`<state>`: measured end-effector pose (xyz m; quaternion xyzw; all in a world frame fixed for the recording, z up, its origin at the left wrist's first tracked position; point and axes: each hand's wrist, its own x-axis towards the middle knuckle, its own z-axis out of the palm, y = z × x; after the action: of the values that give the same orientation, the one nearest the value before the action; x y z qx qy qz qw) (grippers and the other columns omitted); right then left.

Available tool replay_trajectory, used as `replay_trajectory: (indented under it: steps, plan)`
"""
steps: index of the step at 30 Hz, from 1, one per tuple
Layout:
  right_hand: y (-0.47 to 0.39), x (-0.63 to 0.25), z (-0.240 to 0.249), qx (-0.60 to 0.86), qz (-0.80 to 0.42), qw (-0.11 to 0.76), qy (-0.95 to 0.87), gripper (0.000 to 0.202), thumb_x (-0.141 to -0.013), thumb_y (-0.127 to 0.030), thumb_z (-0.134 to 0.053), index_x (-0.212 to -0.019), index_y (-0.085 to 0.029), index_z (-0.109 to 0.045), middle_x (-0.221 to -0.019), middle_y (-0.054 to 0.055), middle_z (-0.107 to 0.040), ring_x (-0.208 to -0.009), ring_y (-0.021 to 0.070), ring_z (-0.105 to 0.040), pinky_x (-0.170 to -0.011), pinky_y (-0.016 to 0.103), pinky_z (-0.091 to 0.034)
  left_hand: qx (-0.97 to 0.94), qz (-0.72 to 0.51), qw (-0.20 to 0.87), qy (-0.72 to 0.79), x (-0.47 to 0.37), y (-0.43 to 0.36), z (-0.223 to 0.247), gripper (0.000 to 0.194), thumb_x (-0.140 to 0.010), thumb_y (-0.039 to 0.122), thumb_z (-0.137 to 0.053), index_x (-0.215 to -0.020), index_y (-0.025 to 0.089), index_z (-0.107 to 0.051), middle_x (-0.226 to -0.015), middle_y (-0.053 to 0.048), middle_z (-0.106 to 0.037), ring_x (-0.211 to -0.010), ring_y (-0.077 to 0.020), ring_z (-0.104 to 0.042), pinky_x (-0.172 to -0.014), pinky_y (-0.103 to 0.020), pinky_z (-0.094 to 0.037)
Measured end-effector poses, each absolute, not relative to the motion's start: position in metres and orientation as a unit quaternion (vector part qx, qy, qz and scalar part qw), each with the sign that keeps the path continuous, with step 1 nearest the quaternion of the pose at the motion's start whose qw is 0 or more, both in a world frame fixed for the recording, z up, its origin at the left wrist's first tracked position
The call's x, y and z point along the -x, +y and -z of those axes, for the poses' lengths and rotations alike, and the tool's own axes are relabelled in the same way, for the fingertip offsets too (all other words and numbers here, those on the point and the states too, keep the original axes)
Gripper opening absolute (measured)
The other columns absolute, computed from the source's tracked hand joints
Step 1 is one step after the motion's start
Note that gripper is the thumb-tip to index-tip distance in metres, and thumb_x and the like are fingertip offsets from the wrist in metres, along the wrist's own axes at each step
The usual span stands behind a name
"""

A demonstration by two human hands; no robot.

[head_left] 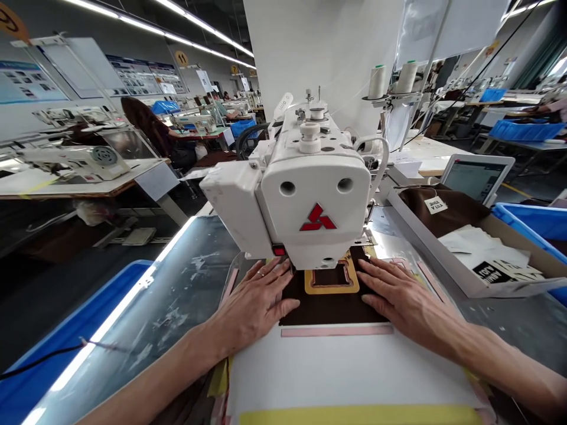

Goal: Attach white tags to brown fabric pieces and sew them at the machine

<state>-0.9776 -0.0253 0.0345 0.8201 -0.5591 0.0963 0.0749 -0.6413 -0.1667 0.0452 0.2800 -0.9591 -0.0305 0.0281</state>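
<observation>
A dark brown fabric piece [319, 310] lies flat under the head of a white sewing machine [316, 195]. My left hand [261, 295] rests on its left side, fingers stretched forward and thumb out. On the right side my right hand [394, 289] lies flat, its fingers spread over the fabric's edge. Between the hands sits a yellow frame [332, 289] with a rectangular opening, partly hidden by the machine head. Beneath the fabric is a white sheet [345, 372] with a pink strip [336, 332] along the fabric's near edge.
To the right stands a grey box [478, 289] with white labels and brown fabric, beside a blue bin [531, 227] and a small screen [476, 177]. Another blue bin [80, 336] is at lower left. Thread cones [377, 82] stand behind. Further off, a person [150, 130] sits at the left.
</observation>
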Motion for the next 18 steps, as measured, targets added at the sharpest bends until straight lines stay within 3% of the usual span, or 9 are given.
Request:
replay_trajectory:
  steps: [4,7,9,11,15,18]
  plan:
    - [-0.006,0.975,-0.034,-0.837,-0.088,0.075,-0.535,0.055,-0.123,-0.037,-0.016,-0.152,-0.017,-0.058,-0.162,-0.002,-0.02,-0.149,0.0302,-0.021,-0.112,0.061,-0.044,-0.207,-0.027,0.116,-0.971,0.631,-0.15,-0.046,0.049,-0.109,0.04,-0.047,-0.152,0.017,-0.052,-0.163,-0.007,-0.042,-0.155,-0.0287,-0.031,-0.121,-0.051,-0.041]
    - [0.006,0.975,-0.03,-0.839,-0.075,0.078,-0.534,0.053,-0.124,-0.036,-0.017,-0.153,-0.019,-0.057,-0.163,-0.002,-0.019,-0.149,0.0314,-0.02,-0.112,0.063,-0.044,-0.137,-0.044,0.123,-0.982,0.623,-0.132,-0.047,0.04,-0.106,0.028,-0.054,-0.144,0.019,-0.059,-0.16,0.0,-0.047,-0.155,-0.0217,-0.032,-0.131,-0.042,-0.023]
    - [0.012,0.974,-0.029,-0.841,-0.073,0.075,-0.531,0.054,-0.124,-0.034,-0.015,-0.152,-0.017,-0.058,-0.163,0.0,-0.02,-0.148,0.0325,-0.022,-0.112,0.063,-0.044,-0.107,-0.068,0.111,-0.986,0.62,-0.124,-0.046,0.044,-0.104,0.032,-0.057,-0.146,0.019,-0.058,-0.159,0.0,-0.049,-0.153,-0.021,-0.036,-0.133,-0.041,-0.007]
    - [0.017,0.972,-0.029,-0.845,-0.081,0.074,-0.523,0.054,-0.124,-0.03,-0.016,-0.15,-0.016,-0.06,-0.163,0.003,-0.021,-0.147,0.0344,-0.024,-0.114,0.064,-0.039,-0.091,-0.099,0.116,-0.984,0.619,-0.12,-0.046,0.051,-0.103,0.037,-0.06,-0.148,0.015,-0.055,-0.16,-0.004,-0.047,-0.152,-0.0232,-0.038,-0.133,-0.042,-0.001]
    - [0.026,0.964,-0.035,-0.847,-0.13,0.09,-0.507,0.05,-0.125,-0.028,-0.023,-0.139,-0.013,-0.069,-0.158,0.008,-0.032,-0.143,0.0333,-0.035,-0.126,0.058,-0.017,-0.083,-0.137,0.149,-0.976,0.618,-0.125,-0.043,0.056,-0.1,0.044,-0.061,-0.147,0.014,-0.057,-0.161,-0.007,-0.045,-0.154,-0.0275,-0.032,-0.132,-0.045,-0.008]
    - [0.028,0.961,-0.04,-0.842,-0.159,0.126,-0.5,0.049,-0.127,-0.038,-0.03,-0.129,-0.012,-0.073,-0.15,0.011,-0.045,-0.137,0.0292,-0.045,-0.128,0.048,-0.004,-0.014,-0.181,0.189,-0.965,0.612,-0.141,-0.031,0.056,-0.099,0.055,-0.059,-0.142,0.02,-0.063,-0.152,-0.005,-0.056,-0.151,-0.0265,-0.039,-0.132,-0.044,-0.015]
